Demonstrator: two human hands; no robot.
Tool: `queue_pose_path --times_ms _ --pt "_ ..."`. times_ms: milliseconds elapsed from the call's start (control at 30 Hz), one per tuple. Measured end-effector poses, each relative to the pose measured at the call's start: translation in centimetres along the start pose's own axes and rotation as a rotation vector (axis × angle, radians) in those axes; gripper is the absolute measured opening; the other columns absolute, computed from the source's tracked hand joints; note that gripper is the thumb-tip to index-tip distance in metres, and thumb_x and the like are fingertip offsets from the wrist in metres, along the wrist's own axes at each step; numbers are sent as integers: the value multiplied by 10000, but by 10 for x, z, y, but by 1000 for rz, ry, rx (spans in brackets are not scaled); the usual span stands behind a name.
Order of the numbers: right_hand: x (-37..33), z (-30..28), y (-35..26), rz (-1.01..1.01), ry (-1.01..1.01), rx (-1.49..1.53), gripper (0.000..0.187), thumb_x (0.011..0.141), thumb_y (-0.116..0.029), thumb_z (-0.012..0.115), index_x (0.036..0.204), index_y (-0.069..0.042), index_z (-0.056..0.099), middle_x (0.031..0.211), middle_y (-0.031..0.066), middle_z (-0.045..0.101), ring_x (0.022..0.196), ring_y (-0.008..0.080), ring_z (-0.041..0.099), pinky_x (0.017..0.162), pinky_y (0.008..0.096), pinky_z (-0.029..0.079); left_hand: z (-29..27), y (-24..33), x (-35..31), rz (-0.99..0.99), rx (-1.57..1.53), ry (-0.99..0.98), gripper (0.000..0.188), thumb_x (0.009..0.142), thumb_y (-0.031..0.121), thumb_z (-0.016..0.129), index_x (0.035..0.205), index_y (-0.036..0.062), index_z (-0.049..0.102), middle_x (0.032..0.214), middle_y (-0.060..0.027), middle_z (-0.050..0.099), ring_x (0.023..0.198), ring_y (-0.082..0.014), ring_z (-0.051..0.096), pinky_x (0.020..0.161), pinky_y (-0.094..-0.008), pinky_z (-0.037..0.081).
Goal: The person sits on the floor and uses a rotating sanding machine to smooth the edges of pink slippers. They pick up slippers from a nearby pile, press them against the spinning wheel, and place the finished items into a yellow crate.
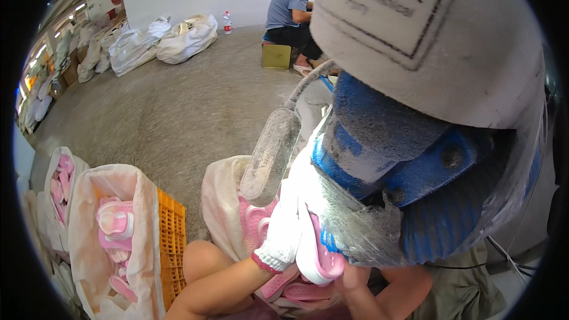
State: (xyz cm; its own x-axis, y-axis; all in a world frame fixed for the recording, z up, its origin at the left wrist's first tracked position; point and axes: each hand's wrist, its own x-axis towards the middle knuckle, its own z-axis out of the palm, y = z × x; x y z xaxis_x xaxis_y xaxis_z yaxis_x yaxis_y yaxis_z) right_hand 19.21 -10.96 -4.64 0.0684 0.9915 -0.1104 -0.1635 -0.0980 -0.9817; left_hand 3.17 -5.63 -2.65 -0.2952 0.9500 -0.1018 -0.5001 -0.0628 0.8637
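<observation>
A pink clog with a white sole [320,256] is tilted under the blue and grey machine head [385,136]. My left hand [281,234], in a white knitted glove with a red cuff, is closed on the clog's left side; its fingertips fade into bright lamp glare. At the clog's lower right end, my bare right hand [354,278] grips it, its fingers partly hidden by the clog and the machine. Below my hands, several pink clogs [305,291] lie in a pale sack [220,192]. A dusty oblong lamp-like part [271,154] on a bent arm hangs above my glove.
Left of my knee, an orange crate [172,231] lined with a pale sack holds pink and white clogs [117,219]. Another sack of pink pieces [61,184] stands beyond it. White sacks [186,38] and a bottle [227,22] line the wall. A person [289,9] sits at the back.
</observation>
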Motion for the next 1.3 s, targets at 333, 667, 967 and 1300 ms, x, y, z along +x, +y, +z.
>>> queue_pose_path --times_ms 333,667,967,1300 --pt "87 23 12 -19 17 120 320 846 -199 588 1123 -39 593 1091 104 622 985 235 605 890 417 475 -6 0 13 -85 -373 -115 214 1004 150 444 1180 53 516 954 -35 595 849 -124 609 698 -233 527" --pt "19 50 9 257 117 887 358 891 -345 530 1100 -63 601 1090 116 627 982 257 612 902 483 476 5 16 15 -38 48 -373 402 978 159 477 1351 20 421 1267 -102 550 1150 -200 541 965 -320 460" --pt "-115 8 -20 92 217 225 516 874 -25 569 1357 39 397 1187 137 578 1027 236 607 775 321 561 -10 -25 3 25 2 -242 358 1035 250 374 1306 42 483 1179 -77 603 1048 -194 587 920 -324 484" --pt "-28 25 -17 126 -58 412 301 885 -116 550 1172 -28 545 1037 131 628 902 255 634 804 470 546 -11 -13 18 -184 -561 -297 379 1026 204 371 1367 47 420 1292 -105 540 1139 -245 542 1010 -366 432"
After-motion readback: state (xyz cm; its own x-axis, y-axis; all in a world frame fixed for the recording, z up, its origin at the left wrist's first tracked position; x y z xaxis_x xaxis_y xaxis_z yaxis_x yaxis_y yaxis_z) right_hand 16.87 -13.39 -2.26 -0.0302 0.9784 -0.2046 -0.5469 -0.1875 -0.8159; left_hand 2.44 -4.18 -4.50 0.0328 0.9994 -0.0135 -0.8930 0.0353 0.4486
